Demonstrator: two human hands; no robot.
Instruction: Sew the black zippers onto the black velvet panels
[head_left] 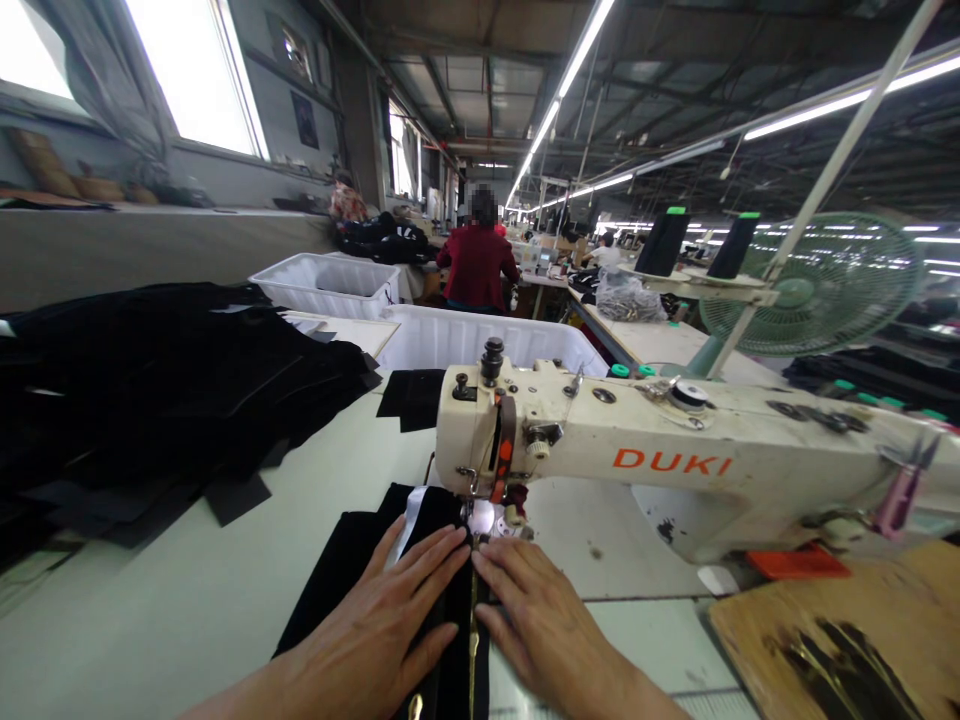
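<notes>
My left hand (379, 620) lies flat, fingers stretched out, on a black fabric piece (341, 575) just in front of the needle of a cream sewing machine (660, 465). My right hand (540, 615) lies flat beside it on the right side of the same fabric. Between the two hands runs a zipper (473, 640) with a brass pull, leading up to the presser foot (480, 520). A white strip of lining (414, 510) shows under the fabric near my left fingertips.
A heap of black cut fabric pieces (150, 390) covers the table's left. White plastic bins (465, 340) stand behind the machine. A green fan (825, 285) and thread stand are at the right, a wooden board (840, 640) at lower right. A person in red (478, 265) sits farther back.
</notes>
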